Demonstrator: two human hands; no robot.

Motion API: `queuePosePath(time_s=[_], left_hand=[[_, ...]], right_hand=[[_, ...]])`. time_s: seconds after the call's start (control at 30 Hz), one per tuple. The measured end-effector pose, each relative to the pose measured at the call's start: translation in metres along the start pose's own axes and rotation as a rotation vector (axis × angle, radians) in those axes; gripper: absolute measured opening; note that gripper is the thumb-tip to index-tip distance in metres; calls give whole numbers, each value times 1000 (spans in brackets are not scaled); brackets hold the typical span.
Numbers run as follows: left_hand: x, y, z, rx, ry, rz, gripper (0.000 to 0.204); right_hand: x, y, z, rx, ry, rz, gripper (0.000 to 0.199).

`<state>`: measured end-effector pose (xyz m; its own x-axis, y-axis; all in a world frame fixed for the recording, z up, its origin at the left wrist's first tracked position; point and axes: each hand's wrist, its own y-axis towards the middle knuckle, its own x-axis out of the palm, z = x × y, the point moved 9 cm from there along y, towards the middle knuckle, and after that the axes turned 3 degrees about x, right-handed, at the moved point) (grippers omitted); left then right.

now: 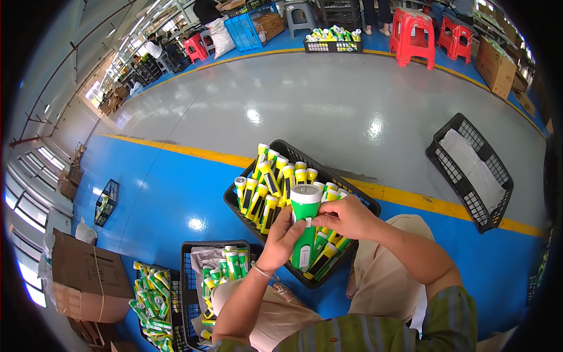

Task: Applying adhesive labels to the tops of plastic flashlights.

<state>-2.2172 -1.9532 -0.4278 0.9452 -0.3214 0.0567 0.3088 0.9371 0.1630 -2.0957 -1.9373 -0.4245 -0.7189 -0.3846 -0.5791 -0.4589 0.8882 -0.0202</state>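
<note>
A green flashlight [304,232] with a clear lens stands upright in front of me, gripped by both hands. My left hand [281,239] wraps its lower body from the left. My right hand [347,217] pinches its upper body from the right, just under the head. Below the hands a black plastic basket [240,206] holds several yellow and green flashlights [267,188] laid side by side.
Another black basket [189,264] with green flashlights stands at lower left, beside a pile of packaged ones [151,305] and a cardboard box [82,276]. A black basket [469,170] with white lining lies at right. Red stools [415,35] and a far basket [331,41] stand beyond the grey floor.
</note>
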Motion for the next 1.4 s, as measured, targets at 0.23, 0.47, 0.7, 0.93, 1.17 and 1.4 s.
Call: queuePosePath(time_s=[0.23, 0.47, 0.7, 0.93, 1.17, 1.4], left_hand=[[-2, 5, 32, 77, 314, -34, 37], [-93, 21, 89, 142, 660, 181, 36], [-249, -32, -26, -29, 877, 642, 28], [-421, -233, -217, -1034, 1204, 666, 49], [-327, -72, -227, 34, 1334, 562, 52], [-271, 88, -324, -176, 1562, 370, 21]], right_hand=[[-5, 5, -25, -114, 47, 26, 22], [7, 79, -92, -293, 216, -140, 12], [143, 137, -99, -558, -15, -160, 6], [195, 131, 56, -220, -203, -272, 9], [164, 152, 115, -77, -99, -215, 10], [156, 142, 140, 94, 77, -137, 14]])
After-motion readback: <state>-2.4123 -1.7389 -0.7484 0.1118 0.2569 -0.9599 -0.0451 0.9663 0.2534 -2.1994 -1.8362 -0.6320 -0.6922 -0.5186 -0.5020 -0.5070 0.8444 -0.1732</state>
